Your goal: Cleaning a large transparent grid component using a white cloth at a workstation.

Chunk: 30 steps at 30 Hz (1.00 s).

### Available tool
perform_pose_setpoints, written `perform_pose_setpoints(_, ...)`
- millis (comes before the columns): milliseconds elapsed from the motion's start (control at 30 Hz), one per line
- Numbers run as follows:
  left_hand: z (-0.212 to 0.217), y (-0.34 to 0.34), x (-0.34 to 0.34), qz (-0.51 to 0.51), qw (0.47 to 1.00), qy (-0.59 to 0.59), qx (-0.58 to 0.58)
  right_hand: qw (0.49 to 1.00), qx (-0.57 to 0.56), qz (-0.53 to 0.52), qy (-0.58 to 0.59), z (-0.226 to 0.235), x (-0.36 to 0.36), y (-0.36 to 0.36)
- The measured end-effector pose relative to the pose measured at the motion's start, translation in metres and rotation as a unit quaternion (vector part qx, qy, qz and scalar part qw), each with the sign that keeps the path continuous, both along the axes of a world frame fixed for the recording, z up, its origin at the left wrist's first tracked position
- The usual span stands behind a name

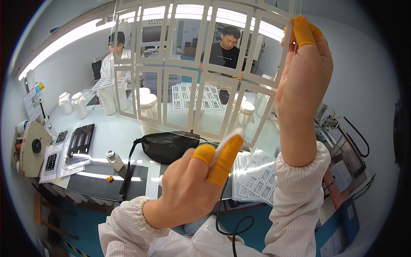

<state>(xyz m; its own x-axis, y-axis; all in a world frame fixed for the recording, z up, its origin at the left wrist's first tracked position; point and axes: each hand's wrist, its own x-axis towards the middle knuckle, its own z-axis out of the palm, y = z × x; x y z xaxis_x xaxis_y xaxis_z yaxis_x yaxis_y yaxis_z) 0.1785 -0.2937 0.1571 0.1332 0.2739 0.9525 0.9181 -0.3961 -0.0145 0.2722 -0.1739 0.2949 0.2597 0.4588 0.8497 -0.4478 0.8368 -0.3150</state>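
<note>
My right hand [306, 73], raised at the upper right with orange finger cots, pinches the right edge of a large clear sheet [184, 63]. The sheet stands upright before me and bears rows of pale rectangular frames; its top runs out of view. Lower down, in the middle, my left hand [188, 184] also wears orange finger cots. Between its thumb and index finger is a slim white piece [239, 132], perhaps a swab or folded wipe, its tip near the sheet's lower edge. Whether that tip touches the sheet, I cannot tell.
Framed sheets [254, 175] are stacked by my right arm. A black mesh bag [165, 147], white bottle [114, 160], loose orange finger cot [110, 178] and black panels [81, 141] lie leftward. Beyond the sheet stand cloth-covered jars [78, 105] and two people working.
</note>
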Motion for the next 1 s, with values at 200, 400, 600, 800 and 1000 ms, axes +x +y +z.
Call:
perform_pose_setpoints(200,0.036,0.003,-0.01,0.107,0.994,0.024,0.008,0.997,0.067,-0.004,-0.035,-0.005,-0.002,0.003)
perform_pose_setpoints(400,-0.01,-0.006,0.008,0.054,0.996,-0.011,-0.065,0.999,0.025,-0.019,-0.033,-0.003,0.006,0.01)
perform_pose_setpoints(600,-0.029,-0.004,-0.003,-0.255,0.952,-0.126,-0.116,0.999,0.013,-0.035,-0.039,-0.005,0.009,0.009)
perform_pose_setpoints(800,-0.037,0.022,-0.029,-0.571,0.515,-0.528,-0.362,0.999,-0.025,-0.007,-0.032,-0.007,0.007,0.004)
perform_pose_setpoints(1000,-0.029,0.051,-0.028,-0.723,0.437,-0.456,-0.28,0.998,-0.038,-0.023,-0.037,-0.011,-0.005,0.0)
